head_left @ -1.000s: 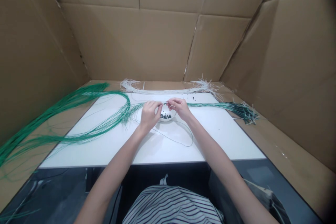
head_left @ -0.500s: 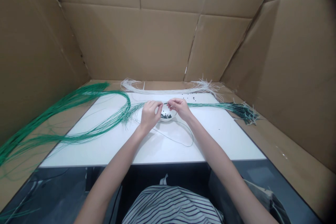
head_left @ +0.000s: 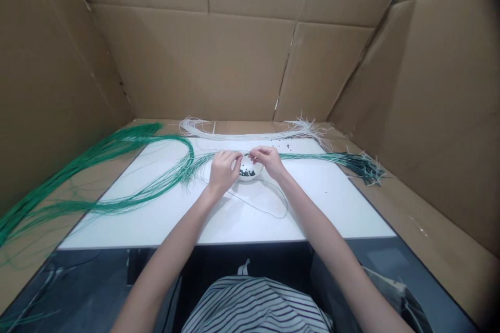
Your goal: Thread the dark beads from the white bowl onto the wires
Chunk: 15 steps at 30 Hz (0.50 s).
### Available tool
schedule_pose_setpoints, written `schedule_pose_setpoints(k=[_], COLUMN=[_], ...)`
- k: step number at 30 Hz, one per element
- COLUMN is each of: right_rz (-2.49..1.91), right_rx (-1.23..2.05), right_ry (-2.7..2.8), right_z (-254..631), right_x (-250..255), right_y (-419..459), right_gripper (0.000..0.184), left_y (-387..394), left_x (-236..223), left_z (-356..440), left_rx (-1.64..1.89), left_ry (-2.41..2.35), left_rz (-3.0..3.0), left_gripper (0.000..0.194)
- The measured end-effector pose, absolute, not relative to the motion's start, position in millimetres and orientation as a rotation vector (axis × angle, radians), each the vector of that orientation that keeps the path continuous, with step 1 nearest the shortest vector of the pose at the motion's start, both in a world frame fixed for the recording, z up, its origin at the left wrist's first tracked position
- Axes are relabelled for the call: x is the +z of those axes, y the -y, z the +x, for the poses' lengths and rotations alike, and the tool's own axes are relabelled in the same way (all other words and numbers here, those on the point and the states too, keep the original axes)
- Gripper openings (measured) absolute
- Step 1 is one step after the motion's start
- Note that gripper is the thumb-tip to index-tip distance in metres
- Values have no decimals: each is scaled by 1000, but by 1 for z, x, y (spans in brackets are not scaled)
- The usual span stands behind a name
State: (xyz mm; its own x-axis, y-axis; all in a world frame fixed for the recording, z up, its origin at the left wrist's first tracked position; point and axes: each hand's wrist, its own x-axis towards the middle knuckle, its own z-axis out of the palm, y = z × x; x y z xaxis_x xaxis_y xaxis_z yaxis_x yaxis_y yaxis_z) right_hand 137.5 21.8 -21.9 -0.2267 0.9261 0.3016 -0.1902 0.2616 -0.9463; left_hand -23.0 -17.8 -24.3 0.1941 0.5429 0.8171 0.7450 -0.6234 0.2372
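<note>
Over a small white bowl (head_left: pixel 250 179) my two hands face each other with fingertips pinched and nearly meeting. My left hand (head_left: pixel 223 169) grips one end of a thin green cord (head_left: pixel 246 154), which carries small dark pieces that look like beads. At its other side my right hand (head_left: pixel 270 161) pinches the same short stretch between thumb and fingers. Several dark beads (head_left: pixel 247 173) lie in the bowl. A loose loop of thin cord (head_left: pixel 279 217) curves over the white tabletop (head_left: pixel 250 229) below the bowl. Details between the fingertips are too small to make out.
Green cord bundles (head_left: pixel 156 195) spread across the left side. Behind my hands, a bundle with dark beaded ends (head_left: pixel 363 166) stretches right. White cords (head_left: pixel 250 136) lie along the back, near scattered dark beads (head_left: pixel 288 146). Cardboard walls (head_left: pixel 187 62) enclose the table.
Almost nothing differs. Both hands keep their pinch above the bowl, with only a very slight shift at the right fingertips.
</note>
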Motion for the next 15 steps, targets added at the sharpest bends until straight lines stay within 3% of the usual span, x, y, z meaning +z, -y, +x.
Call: schedule_pose_setpoints(k=[15], right_rz=[-733], right_rx=[1323], right_ry=[1363], right_z=[139], right_x=[-20], right_y=[-22], right_gripper=[28], left_y=[18], left_x=[-24], left_z=[-24], left_rx=[-1384], left_ry=[1252], left_rz=[-2224], left_gripper=[13])
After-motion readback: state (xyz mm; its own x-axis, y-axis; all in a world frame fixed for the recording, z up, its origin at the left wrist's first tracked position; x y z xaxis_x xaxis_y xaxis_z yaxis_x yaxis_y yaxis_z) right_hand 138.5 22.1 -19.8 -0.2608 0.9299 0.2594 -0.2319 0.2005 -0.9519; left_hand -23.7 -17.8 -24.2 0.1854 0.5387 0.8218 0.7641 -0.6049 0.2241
